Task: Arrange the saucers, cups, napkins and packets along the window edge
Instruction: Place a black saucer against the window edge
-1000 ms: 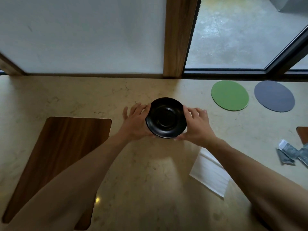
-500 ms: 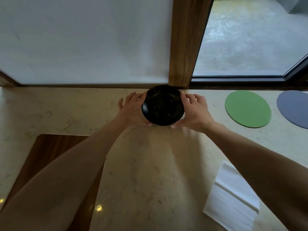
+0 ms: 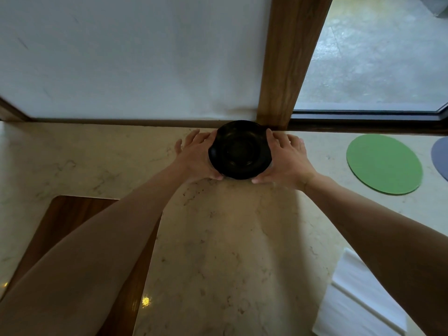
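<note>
Moved: black saucer (image 3: pixel 240 150) carried forward, now right at the window edge by the wooden post (image 3: pixel 288 61).
Hands: left hand (image 3: pixel 197 157) and right hand (image 3: pixel 284 158) grip its rim.
Meaning: ready to release.

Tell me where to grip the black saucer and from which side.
Grip the black saucer by its thin raised rim, from left and right, as the left hand and right hand do. It is shallow, and the wooden post blocks the far side.
</note>
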Tool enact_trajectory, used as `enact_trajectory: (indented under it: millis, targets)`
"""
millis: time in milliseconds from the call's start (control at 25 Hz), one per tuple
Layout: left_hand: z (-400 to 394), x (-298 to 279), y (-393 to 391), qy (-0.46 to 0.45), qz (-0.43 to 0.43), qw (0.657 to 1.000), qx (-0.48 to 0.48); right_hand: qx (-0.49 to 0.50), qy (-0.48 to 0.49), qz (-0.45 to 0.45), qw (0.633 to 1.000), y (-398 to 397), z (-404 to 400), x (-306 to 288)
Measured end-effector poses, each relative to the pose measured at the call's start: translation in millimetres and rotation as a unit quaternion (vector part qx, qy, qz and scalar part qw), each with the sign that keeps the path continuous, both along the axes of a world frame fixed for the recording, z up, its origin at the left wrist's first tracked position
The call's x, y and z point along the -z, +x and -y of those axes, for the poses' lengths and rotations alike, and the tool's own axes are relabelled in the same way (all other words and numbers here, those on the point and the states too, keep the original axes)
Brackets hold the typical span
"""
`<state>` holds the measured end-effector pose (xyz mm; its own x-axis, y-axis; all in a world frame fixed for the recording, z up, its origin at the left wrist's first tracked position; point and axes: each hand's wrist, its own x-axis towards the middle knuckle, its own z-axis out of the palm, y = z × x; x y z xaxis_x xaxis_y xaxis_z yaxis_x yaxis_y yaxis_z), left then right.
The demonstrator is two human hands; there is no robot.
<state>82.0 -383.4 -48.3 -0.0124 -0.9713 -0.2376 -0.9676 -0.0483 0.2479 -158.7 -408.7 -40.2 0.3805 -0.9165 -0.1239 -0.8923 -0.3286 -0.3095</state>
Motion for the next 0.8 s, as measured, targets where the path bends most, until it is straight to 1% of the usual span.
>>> enact_trajectory:
  millis: [360, 640, 800]
  targets:
    - [1.0, 5.3, 2.4, 0.0, -0.007, 1.0, 0.002, -0.008, 0.009, 0.015, 1.0, -1.3, 5.6, 18.3]
    - [-5.9, 0.0, 0.9, 0.008, -0.04, 0.999, -0.001, -0.014, 0.011, 0.033, 0.999, -4.6, 1.8, 21.5]
    - [-4.7, 0.5, 1.7, 0.014, -0.048, 0.999, -0.006, -0.017, 0.012, 0.021, 1.0, -5.8, 2.4, 24.7]
